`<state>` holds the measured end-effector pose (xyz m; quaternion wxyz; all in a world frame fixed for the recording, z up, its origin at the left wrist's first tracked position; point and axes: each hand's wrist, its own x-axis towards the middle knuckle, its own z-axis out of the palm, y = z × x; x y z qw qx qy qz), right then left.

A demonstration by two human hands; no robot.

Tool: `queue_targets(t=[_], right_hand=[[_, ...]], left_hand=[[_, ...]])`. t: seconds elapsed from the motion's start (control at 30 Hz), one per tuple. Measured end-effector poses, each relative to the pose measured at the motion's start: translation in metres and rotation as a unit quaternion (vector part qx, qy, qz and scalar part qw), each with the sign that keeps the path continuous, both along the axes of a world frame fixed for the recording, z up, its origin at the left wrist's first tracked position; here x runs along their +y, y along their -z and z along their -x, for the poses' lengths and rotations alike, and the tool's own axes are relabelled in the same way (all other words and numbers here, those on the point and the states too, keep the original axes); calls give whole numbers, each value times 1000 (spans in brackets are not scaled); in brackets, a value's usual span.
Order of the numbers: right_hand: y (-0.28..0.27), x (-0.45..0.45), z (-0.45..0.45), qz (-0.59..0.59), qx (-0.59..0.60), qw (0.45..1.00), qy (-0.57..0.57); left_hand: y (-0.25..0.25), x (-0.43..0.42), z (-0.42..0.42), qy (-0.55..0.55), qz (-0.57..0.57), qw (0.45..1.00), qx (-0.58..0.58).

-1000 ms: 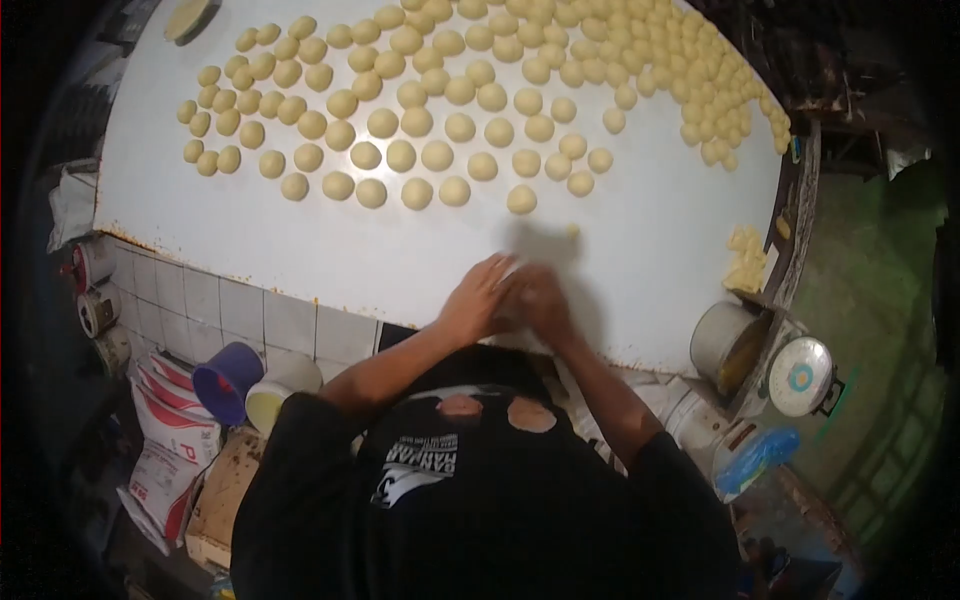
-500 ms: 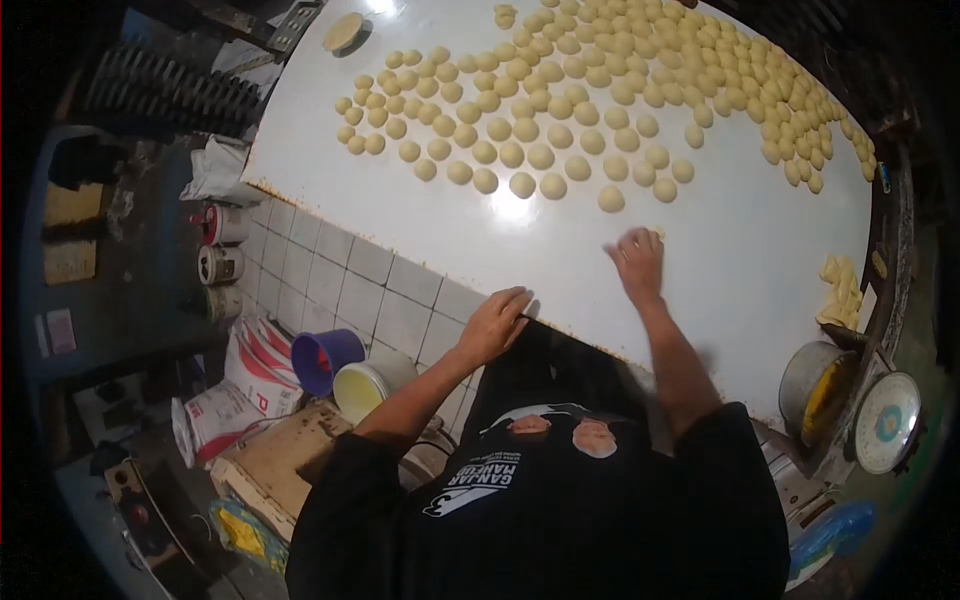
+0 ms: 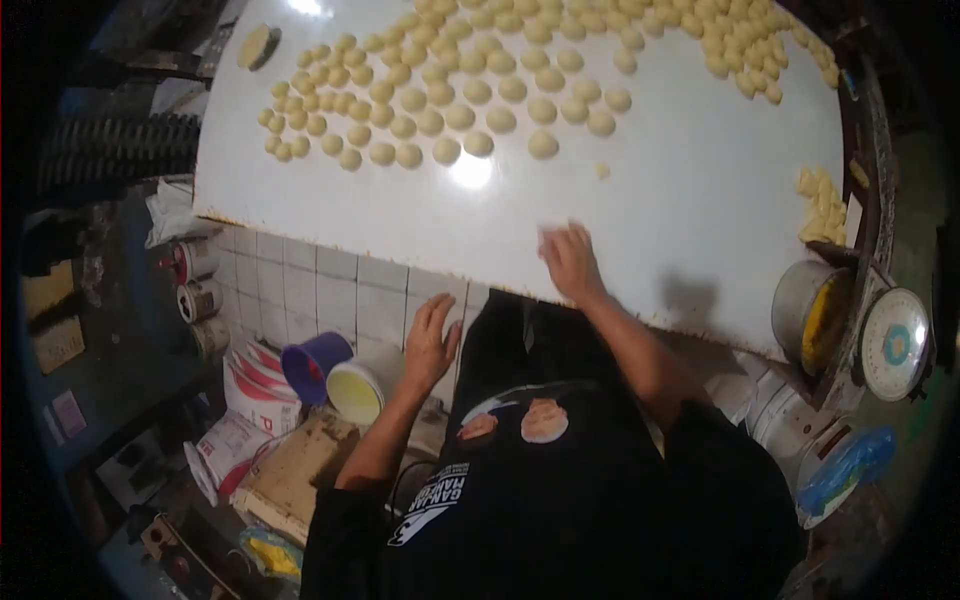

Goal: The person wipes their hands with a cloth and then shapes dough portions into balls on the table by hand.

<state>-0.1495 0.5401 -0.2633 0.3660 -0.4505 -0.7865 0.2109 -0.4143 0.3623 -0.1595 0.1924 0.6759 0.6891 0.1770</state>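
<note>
My left hand hangs in the air just off the near edge of the white table, fingers stretched out and thumb apart, holding nothing. Over the table near that edge is my right hand, slightly blurred, with its fingers extended and nothing seen in them. Beyond it lies a small scrap of dough by itself. The nearest round dough ball sits at the front of many smooth pale balls spread over the far half. A heap of dough strips rests at the right edge.
A small round bowl stands at the table's far left corner. To the right are a metal pot and a dial scale. Below the left edge stand a purple bucket, a pale bucket and printed sacks.
My right hand has drawn back from the dough scrap, which stays on the table. My left hand has come off the table edge. The view has shifted.
</note>
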Motion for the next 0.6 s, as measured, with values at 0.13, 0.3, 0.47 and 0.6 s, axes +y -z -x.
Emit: queue_targets(t=[0.13,0.3,0.47,0.6], right_hand=[[-20,79,11,372,267,887,-67],[-2,13,-31,459,454,764,1],[-24,22,8,449,322,832,-38],[-24,-36,-40,390,174,904,8]], left_hand=[[0,7,-12,65,62,995,-52],[-11,10,-1,48,40,996,-56],[-2,18,1,95,77,989,-81],[4,34,24,112,38,989,-90]])
